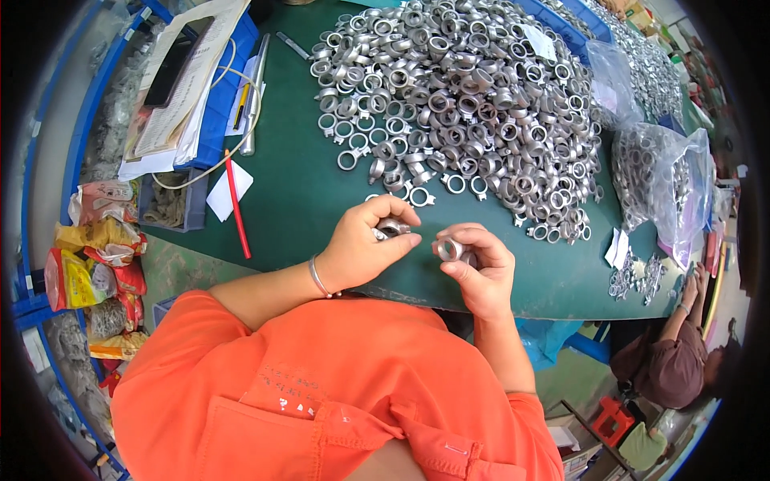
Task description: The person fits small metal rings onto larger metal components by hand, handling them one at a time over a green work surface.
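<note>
From where I stand, everything turns on the pile (457,96) of grey metal rings, and both of the person's hands work just on its near side, over the green table (281,144). The left hand (375,239) is the nearer to the pile, its forefinger just short of the stray rings at that near edge; its fingers curl around a left ring (391,228), partly hidden, with the thumb and forefinger tips a little apart. The right hand (484,268) sits slightly farther back from the pile, pinching a right ring (449,249) between thumb and fingers. That ring has no long axis to speak of; its round opening looks roughly toward the left hand, across a narrow gap, and the two pieces are not touching. More metal shows behind it in the fingers, though I can't tell whether it is a second ring. To the left of the pile lies a red pen (237,204); to its right slumps a clear bag (674,180) of rings.
</note>
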Tool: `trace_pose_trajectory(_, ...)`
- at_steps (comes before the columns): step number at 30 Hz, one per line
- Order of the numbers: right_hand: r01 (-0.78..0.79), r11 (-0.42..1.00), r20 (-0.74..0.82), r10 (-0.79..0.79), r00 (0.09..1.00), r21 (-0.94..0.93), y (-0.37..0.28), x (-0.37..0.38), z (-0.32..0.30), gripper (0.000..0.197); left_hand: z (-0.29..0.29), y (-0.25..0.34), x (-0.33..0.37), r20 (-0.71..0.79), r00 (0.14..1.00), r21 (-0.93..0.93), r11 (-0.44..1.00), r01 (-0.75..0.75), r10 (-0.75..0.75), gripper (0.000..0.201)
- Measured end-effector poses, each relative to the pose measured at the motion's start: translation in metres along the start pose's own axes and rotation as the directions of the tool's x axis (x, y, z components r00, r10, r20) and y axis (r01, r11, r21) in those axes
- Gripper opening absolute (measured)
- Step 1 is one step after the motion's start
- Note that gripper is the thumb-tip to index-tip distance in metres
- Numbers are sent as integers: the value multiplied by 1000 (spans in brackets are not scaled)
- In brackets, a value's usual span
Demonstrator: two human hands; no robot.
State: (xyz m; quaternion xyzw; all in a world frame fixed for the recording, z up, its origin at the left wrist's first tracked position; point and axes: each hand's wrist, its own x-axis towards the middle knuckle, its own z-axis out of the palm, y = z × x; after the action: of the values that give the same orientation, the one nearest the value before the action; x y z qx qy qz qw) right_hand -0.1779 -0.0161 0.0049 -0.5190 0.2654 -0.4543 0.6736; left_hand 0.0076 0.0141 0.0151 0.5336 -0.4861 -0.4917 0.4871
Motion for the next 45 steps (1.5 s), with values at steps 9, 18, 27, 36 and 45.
trace_pose_trajectory(9, -137, 778, -206, 9, 978, -613, -3, 37, -25, 5, -7, -1, -4, 66, 960, -213, 936, 279, -271, 11)
trace_pose_trajectory(18, -429, 858, -119, 412, 903, -284, -12, 34, -9, 5, -7, 4, -5, 116, 942, -171, 928, 332, -316, 16)
trace_pose_trajectory(27, 133, 809, 85, -103, 991, -572, -7, 11, 10, 12, 1, 4, -3, 124, 991, -203, 976, 81, -57, 11)
trace_pose_trajectory(36, -515, 853, 4, 517, 856, 78, -10, 15, -1, 39, -3, 2, -3, 179, 974, -6, 991, -137, 136, 8)
trace_pose_trajectory(45, 175, 929, -53, -203, 978, -327, 3, 5, 8, 27, -5, -6, 1, 348, 842, -444, 719, 535, -412, 25)
